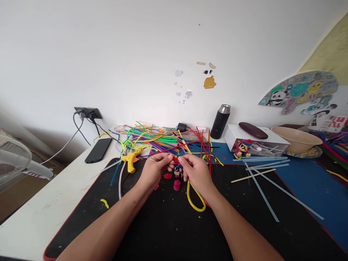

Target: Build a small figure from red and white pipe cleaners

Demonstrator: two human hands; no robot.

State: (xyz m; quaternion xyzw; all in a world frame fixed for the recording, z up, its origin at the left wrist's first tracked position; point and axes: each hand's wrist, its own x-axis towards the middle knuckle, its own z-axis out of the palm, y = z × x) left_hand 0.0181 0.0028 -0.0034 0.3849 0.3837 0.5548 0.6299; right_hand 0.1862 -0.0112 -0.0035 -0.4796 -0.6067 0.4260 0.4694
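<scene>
My left hand (155, 169) and my right hand (196, 172) meet over a black mat (152, 224), fingers pinched on a red pipe cleaner (176, 158) stretched between them. Just below the fingertips sits a small pipe-cleaner figure (178, 172) with a pink base (177, 186), and a small red piece (168, 176) lies beside it. A yellow pipe-cleaner loop (195, 203) curls under my right hand; whether that hand also holds it I cannot tell. Behind my hands lies a heap of coloured pipe cleaners (152, 137).
A yellow glue gun (132, 159) lies left of my hands, a black phone (98, 150) further left. Clear glue sticks (261, 192) and a wooden stick (252, 175) lie right. A black flask (220, 121), white box (255, 139), bowl (296, 139) and fan (16, 159) stand around.
</scene>
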